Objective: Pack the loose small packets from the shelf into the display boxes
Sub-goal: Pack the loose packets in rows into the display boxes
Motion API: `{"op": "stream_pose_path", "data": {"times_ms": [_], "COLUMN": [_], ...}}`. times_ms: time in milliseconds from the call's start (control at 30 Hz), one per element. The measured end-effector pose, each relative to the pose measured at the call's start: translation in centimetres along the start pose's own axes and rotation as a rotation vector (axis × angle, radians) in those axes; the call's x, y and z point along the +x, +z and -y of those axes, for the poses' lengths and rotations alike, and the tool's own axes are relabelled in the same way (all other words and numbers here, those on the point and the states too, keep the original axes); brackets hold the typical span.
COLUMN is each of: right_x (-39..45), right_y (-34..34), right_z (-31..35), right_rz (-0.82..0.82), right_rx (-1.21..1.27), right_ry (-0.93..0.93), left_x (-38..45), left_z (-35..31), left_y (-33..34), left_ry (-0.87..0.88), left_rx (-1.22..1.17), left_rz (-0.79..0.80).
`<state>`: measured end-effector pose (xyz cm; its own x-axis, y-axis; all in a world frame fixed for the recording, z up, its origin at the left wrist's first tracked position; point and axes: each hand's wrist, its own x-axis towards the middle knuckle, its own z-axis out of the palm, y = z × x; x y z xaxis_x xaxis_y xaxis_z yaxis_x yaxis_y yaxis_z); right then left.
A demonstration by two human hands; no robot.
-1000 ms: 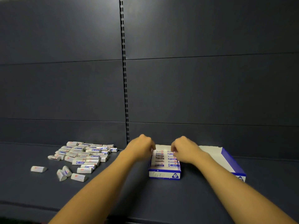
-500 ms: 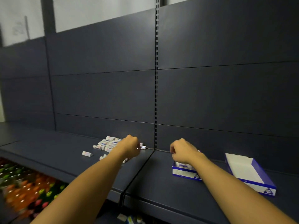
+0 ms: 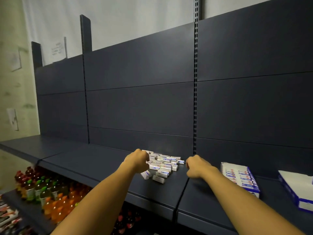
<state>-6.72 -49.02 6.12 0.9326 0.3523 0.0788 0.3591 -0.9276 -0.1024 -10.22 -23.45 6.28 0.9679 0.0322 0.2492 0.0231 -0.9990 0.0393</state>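
A pile of several small white packets with blue and red print (image 3: 166,164) lies on the dark shelf (image 3: 105,167). My left hand (image 3: 138,161) is over the pile's left side with its fingers curled down among the packets; whether it grips one is hidden. My right hand (image 3: 197,167) hovers at the pile's right edge, fingers curled, with nothing visible in it. To the right stands a blue-and-white display box (image 3: 252,182) filled with rows of packets. A second display box (image 3: 294,187), open and white inside, stands at the far right, partly cut off.
The shelf's back wall rises just behind the pile, with a slotted upright (image 3: 195,99). A seam (image 3: 183,192) divides the shelf boards below my right hand. On a lower shelf at the left stand bottles of orange and red drinks (image 3: 50,197).
Both hands left the filled display box and moved left to the loose pile. The view swung left and up, bringing in the lower shelf of bottles.
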Motion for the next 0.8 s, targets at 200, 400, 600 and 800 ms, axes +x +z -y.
{"op": "stream_pose_path", "data": {"times_ms": [200, 400, 600, 800], "right_x": [0.2, 1.1, 2.5, 6.0], "right_y": [0.8, 1.9, 2.5, 2.6], "right_z": [5.7, 10.3, 13.6, 15.2], "right_rz": [-0.017, -0.031, -0.035, -0.05], "right_rx": [0.009, 0.016, 0.013, 0.026], "right_ry": [0.035, 0.077, 0.087, 0.082], "left_x": [-0.5, -0.9, -0.4, 2.5], "left_z": [5.3, 10.2, 14.3, 16.7], "left_y": [-0.2, 0.1, 1.0, 2.4], "left_ry": [0.037, 0.059, 0.07, 0.093], "left_rx": [-0.017, -0.058, -0.107, -0.117], "left_rz": [-0.01, 0.0, 0.026, 0.041]}}
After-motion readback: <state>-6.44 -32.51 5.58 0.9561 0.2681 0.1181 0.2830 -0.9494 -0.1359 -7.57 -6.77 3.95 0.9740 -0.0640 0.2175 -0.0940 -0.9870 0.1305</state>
